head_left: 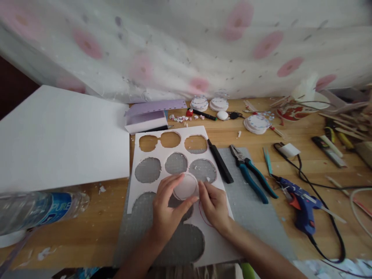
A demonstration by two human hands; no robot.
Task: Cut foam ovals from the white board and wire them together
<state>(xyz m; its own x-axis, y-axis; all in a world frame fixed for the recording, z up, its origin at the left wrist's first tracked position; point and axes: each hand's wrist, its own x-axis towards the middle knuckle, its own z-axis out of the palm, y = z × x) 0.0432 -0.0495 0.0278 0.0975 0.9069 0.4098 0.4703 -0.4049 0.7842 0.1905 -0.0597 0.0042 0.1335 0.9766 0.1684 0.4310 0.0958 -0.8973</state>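
In the head view, my left hand (167, 205) holds a round white disc (186, 186) between its thumb and fingers. My right hand (215, 203) is closed in a pinch at the disc's right edge. A thin reddish strand (203, 217) curves beside the right hand; where it ends is hidden. Both hands are above a white sheet with large round holes cut in it (181, 153). Its lower part lies on a grey cutting mat (247, 228). A black-handled tool (221, 161) rests along the sheet's right edge.
Teal pliers (254, 176), tweezers (267, 159) and a blue glue gun (303, 205) with its cable lie to the right. Stacked white discs (257, 123) stand behind. A water bottle (43, 209) and a large white board (66, 143) are at left.
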